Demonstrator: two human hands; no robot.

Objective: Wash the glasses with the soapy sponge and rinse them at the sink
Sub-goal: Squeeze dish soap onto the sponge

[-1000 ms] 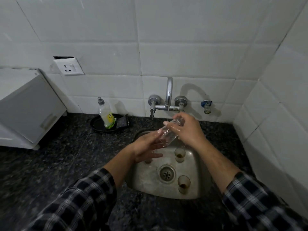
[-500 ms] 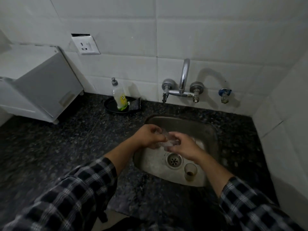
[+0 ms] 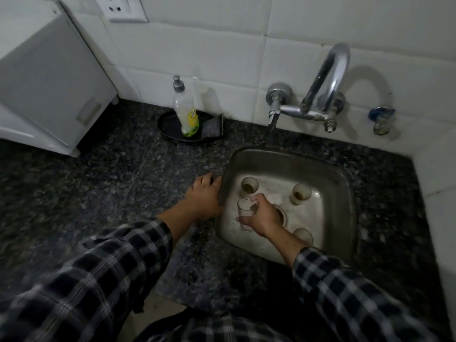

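My right hand (image 3: 262, 217) grips a clear glass (image 3: 244, 209) upright, low over the left part of the steel sink (image 3: 345, 183). Three other glasses stand in the basin: one at the back left (image 3: 249, 185), one at the back right (image 3: 301, 193), one at the front (image 3: 304, 236), partly behind my right forearm. My left hand (image 3: 203, 196) rests on the dark counter (image 3: 86, 193) at the sink's left rim, holding nothing. A dark sponge (image 3: 212, 128) lies on a black dish (image 3: 167, 124) by the wall.
A dish-soap bottle (image 3: 186, 112) stands on the black dish. The chrome tap (image 3: 325, 82) is fixed to the tiled wall above the sink, a small blue valve (image 3: 380, 117) to its right. A white appliance (image 3: 47, 77) fills the counter's left back corner.
My left hand has let go of the glass and moved left onto the counter. The right hand alone now holds it, lower in the sink. The camera has tilted down and closer.
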